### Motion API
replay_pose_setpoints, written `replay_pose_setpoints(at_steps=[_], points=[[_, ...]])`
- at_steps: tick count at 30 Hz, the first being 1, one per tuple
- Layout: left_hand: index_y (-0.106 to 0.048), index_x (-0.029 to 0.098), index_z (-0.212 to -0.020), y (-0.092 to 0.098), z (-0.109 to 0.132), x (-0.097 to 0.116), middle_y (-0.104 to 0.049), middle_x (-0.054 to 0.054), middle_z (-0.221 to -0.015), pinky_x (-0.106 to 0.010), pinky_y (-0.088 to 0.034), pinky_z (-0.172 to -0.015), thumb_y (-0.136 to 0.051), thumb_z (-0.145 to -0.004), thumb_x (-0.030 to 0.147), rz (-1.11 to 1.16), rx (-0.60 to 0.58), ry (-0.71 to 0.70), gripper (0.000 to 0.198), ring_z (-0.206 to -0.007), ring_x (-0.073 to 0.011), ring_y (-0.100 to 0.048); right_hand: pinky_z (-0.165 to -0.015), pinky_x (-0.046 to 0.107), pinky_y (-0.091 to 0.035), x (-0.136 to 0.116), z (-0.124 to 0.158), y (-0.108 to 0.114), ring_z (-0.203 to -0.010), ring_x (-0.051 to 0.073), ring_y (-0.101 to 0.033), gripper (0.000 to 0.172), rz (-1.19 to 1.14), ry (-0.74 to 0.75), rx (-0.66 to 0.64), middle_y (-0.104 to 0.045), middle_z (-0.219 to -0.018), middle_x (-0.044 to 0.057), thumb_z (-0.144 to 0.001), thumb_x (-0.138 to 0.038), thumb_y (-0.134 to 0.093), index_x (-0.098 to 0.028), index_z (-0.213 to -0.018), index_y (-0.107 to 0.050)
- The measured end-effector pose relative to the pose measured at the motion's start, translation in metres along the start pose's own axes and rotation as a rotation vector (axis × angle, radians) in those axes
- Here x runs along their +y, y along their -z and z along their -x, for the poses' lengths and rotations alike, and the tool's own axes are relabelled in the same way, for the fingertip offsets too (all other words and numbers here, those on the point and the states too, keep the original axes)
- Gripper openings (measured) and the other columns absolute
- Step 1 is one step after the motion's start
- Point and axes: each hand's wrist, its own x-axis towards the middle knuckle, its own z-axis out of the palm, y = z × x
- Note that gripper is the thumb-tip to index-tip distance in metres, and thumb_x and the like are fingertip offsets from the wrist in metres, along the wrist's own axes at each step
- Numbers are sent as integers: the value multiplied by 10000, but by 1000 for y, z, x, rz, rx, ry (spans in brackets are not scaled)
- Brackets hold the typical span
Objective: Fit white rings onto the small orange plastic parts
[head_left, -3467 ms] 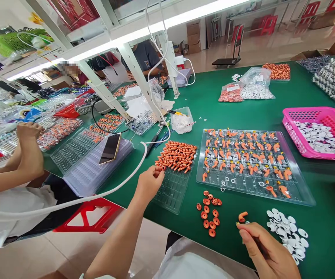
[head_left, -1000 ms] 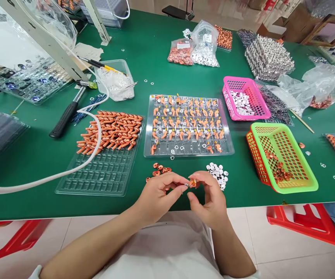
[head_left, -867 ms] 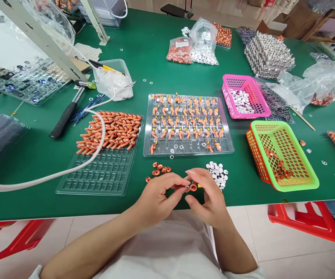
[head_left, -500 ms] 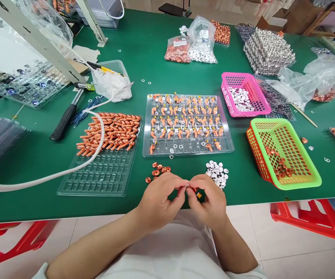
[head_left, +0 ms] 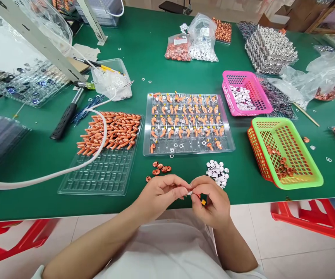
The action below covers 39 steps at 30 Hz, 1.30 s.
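Close to the table's front edge, my left hand [head_left: 158, 197] and my right hand [head_left: 213, 203] meet fingertip to fingertip. A small white disc [head_left: 189, 192] is pinched between them, at the left thumb's tip. My right fingers are closed round a small orange piece, mostly hidden, whose yellow end [head_left: 203, 202] pokes out below them. Loose copper-coloured round caps [head_left: 164, 169] lie beyond my left hand. A heap of white discs [head_left: 217, 172] is beyond my right hand. Farther out, a clear tray [head_left: 190, 146] holds rows of curved orange pieces with yellow ends.
To the left are a tray of stacked orange parts [head_left: 112, 131], a white hose [head_left: 105, 131] and a hammer [head_left: 68, 114]. A green basket [head_left: 309, 159] and a pink basket [head_left: 254, 85] stand right. Filled plastic bags [head_left: 203, 42] sit at the back.
My hands have shifted slightly toward me and to the right. The left fingers have straightened somewhat, and a white disc now shows between the fingertips.
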Motion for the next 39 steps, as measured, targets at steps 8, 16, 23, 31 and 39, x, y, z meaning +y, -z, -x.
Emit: replay_pose_setpoints(at_steps=[8, 16, 23, 31, 39], points=[[-717, 163, -825, 9, -5, 2, -692, -8, -746, -240, -519, -686, -786, -776, 269, 185, -174, 131, 136, -692, -112, -630, -676, 348, -569, 1, -1, 4, -820, 196, -653, 254, -121, 64, -77, -652, -915, 68, -825, -45, -601, -228, -1001, -602], [-698, 157, -786, 17, -3, 9, -655, -25, -779, -232, -511, -636, -778, -788, 326, 28, -249, 90, 187, -673, -111, -594, -668, 339, -570, 2, -3, 6, -817, 188, -646, 257, -157, 88, -158, -660, -917, 65, -848, -70, -618, -233, -1044, -593], [-661, 154, -785, 19, -3, 6, -621, -6, -778, -217, -466, -637, -735, -830, 287, 32, -309, 93, 159, -671, -95, -550, -667, 328, -561, 0, -4, 5, -802, 178, -639, 232, -148, 105, -183, -658, -883, 54, -860, -85, -611, -234, -1037, -592], [-677, 162, -830, 21, -2, 8, -622, -13, -807, -230, -482, -648, -727, -835, 315, -37, -316, 68, 161, -684, -104, -562, -661, 325, -553, 2, -4, 6, -785, 179, -630, 192, -158, 94, -201, -663, -877, 57, -873, -126, -623, -236, -1025, -584], [-635, 159, -787, 22, -4, 8, -608, -7, -787, -234, -473, -626, -740, -811, 319, -34, -350, 105, 193, -664, -104, -551, -666, 317, -539, 2, -4, 6, -770, 169, -618, 177, -146, 85, -241, -667, -873, 47, -878, -134, -618, -240, -1018, -596]])
